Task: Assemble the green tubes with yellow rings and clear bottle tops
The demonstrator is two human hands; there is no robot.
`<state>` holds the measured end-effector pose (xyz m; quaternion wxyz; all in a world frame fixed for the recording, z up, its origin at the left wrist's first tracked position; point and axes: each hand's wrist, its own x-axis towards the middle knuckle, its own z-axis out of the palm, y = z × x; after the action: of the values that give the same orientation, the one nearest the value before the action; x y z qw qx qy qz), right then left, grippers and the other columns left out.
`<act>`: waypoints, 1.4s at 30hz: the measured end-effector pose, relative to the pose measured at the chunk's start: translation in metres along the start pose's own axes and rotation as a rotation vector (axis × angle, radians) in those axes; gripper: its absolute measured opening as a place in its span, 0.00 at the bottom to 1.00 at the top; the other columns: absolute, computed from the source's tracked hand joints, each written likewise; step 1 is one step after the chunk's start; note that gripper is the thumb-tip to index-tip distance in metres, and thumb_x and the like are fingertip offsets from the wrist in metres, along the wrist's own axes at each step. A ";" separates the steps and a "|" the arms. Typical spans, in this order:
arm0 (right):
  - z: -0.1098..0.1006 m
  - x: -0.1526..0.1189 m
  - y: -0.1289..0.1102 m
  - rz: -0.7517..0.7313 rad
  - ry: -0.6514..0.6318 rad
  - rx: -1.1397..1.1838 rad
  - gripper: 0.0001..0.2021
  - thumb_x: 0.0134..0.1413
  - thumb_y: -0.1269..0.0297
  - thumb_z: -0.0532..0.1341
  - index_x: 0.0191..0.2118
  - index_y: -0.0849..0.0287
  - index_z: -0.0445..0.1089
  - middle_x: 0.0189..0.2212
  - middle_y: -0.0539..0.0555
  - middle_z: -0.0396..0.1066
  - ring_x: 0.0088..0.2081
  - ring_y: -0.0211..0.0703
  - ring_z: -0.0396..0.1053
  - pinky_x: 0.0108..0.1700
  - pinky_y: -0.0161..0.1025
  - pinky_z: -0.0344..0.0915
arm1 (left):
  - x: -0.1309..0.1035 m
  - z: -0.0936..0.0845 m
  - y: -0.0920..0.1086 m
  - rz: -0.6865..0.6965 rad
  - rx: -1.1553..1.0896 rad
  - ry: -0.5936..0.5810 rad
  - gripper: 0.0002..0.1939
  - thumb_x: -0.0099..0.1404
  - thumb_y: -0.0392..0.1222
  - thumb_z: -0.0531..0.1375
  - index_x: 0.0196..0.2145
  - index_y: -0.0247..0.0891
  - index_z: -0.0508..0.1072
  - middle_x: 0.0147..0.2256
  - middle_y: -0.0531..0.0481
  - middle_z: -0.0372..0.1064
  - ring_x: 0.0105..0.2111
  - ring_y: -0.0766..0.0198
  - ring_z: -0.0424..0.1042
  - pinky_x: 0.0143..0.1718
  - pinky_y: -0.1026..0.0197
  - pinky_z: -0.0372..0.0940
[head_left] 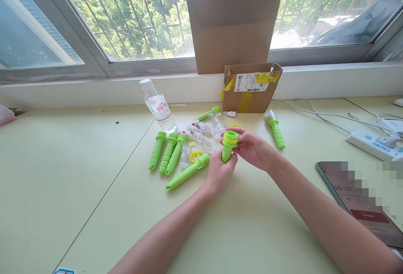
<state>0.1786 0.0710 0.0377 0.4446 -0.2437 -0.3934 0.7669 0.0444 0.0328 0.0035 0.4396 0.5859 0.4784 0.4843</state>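
My left hand (219, 168) is closed around a green flashlight tube (228, 150), a hollow plastic barrel held upright with its threaded open end up. A yellow ring (231, 140) sits around the neck of this tube, below the threads. My right hand (252, 146) has its thumb and fingers closed on the ring at both sides of the neck. To the left lie several more green tubes (188, 173), loose yellow rings (196, 156), clear ribbed plastic pieces (203, 141) and white-and-clear small parts (192, 128).
A water bottle (160, 108) stands behind the tubes. An open cardboard box (252, 95) is against the wall. One green tube with a clear tip (276, 131) lies at right. Farther right are a power strip (373, 144), cables (317, 116) and a phone (355, 202).
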 end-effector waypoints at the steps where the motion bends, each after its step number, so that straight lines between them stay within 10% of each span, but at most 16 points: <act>1: 0.000 0.000 0.000 0.001 -0.009 0.006 0.15 0.50 0.71 0.57 0.44 0.57 0.73 0.43 0.55 0.75 0.47 0.47 0.71 0.52 0.43 0.64 | 0.000 -0.001 0.000 -0.019 -0.012 -0.017 0.15 0.58 0.38 0.55 0.19 0.38 0.53 0.17 0.59 0.47 0.18 0.73 0.47 0.20 0.66 0.45; 12: -0.003 -0.004 -0.005 0.016 -0.114 -0.013 0.15 0.50 0.72 0.57 0.44 0.57 0.73 0.46 0.56 0.74 0.48 0.48 0.72 0.51 0.46 0.64 | 0.001 -0.006 -0.001 -0.138 -0.173 -0.230 0.15 0.58 0.39 0.56 0.18 0.40 0.54 0.10 0.61 0.49 0.10 0.73 0.48 0.14 0.66 0.46; 22: 0.002 0.000 -0.007 -0.054 0.031 -0.073 0.14 0.51 0.70 0.59 0.45 0.56 0.72 0.41 0.54 0.76 0.48 0.48 0.72 0.56 0.47 0.62 | -0.002 0.003 0.001 0.018 0.082 0.164 0.11 0.61 0.46 0.58 0.26 0.39 0.62 0.21 0.58 0.54 0.21 0.69 0.54 0.24 0.65 0.51; 42: 0.002 -0.003 -0.003 -0.022 -0.030 -0.026 0.14 0.49 0.71 0.59 0.43 0.55 0.73 0.42 0.54 0.76 0.47 0.46 0.72 0.51 0.43 0.63 | -0.001 0.000 0.006 0.001 0.002 0.012 0.14 0.56 0.39 0.56 0.19 0.38 0.53 0.18 0.58 0.47 0.19 0.73 0.47 0.21 0.66 0.45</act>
<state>0.1797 0.0683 0.0416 0.4438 -0.2336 -0.4128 0.7603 0.0454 0.0306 0.0087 0.4358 0.5836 0.4811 0.4878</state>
